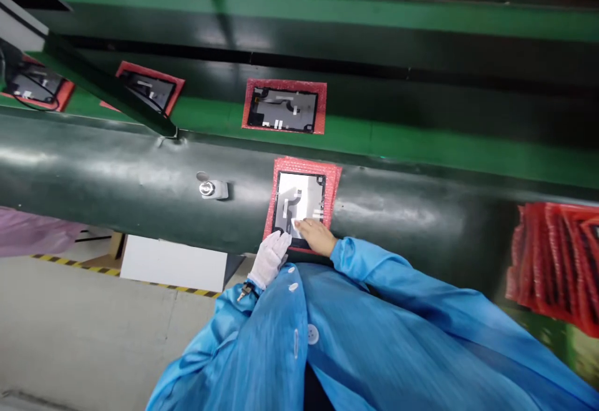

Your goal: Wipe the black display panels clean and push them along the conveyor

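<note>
A tablet-like screen panel (pixel 305 202) with a dark border lies on red bubble-wrap pouches (pixel 334 177) directly before me. Its pale grey back carries dark ribbon-like parts and white labels. My left hand (pixel 270 259), in a white glove, rests with fingers stretched out at the panel's near left corner. Bare and bent over the near right part of the panel, my right hand (pixel 317 236) presses a small white wipe (pixel 295 224) against the surface with its fingertips.
A small metal-topped dispenser bottle (pixel 213 189) stands on the dark bench (pixel 116 174) to the left. On the green strip beyond, another panel (pixel 283 110) lies on red wrap, with more further left. Stacked red pouches (pixel 552 264) sit at right. A slanted green post (pixel 112 90) crosses the left side.
</note>
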The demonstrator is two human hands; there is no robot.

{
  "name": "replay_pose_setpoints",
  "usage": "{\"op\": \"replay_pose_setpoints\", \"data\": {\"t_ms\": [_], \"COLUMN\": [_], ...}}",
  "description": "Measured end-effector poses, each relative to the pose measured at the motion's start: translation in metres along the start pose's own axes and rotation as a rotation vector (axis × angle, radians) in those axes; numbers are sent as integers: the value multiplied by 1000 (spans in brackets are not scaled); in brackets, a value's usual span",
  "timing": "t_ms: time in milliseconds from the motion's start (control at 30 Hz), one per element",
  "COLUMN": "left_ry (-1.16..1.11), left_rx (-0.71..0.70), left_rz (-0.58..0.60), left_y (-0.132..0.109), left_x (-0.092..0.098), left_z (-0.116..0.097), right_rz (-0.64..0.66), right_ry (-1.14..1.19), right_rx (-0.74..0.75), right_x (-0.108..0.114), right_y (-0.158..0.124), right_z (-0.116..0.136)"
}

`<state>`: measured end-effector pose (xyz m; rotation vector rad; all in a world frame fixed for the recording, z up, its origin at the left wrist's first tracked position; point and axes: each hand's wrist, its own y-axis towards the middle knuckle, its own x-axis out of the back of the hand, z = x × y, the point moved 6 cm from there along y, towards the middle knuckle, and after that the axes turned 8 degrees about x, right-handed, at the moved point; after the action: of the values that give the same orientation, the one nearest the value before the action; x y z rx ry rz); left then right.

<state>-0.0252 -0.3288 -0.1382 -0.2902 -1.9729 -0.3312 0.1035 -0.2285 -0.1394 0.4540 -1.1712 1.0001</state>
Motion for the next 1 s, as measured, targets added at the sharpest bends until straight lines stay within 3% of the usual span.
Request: {"op": "replay_pose_setpoints", "data": {"t_ms": [167,267,333,433,500,633,767,833,933,1000], "left_ry": [-6,17,44,61,70,87,83,95,124,138], "left_rx": [33,91,152,227,253,273,285,281,263,244], "left_rz": [69,112,91,56,68,99,111,109,99,94], "left_y": [0,-1,-2,-3,-4,-2,-1,0,1,1], "left_x": [-7,-8,-6,-3,-3,-3,0,3,6,7], "left_z": [0,-2,-2,-2,-3,-3,-2,-3,-4,-5], "right_rz": [-100,-82,-29,55,63,9,109,69,-40,-38], "right_ry": [-68,-87,-75,-17,1,-18,38,33,-40,-40], "right_rx": [-70,-123,-71,147,161,1,228,131,-163,-148], "right_x": [38,43,29,5,1,6,-5,-1,12,11], "right_y": [57,81,74,49,39,36,16,7,-1,-3], "right_z": [-31,-29,-10,20,19,0,10,-8,-40,-35]}}
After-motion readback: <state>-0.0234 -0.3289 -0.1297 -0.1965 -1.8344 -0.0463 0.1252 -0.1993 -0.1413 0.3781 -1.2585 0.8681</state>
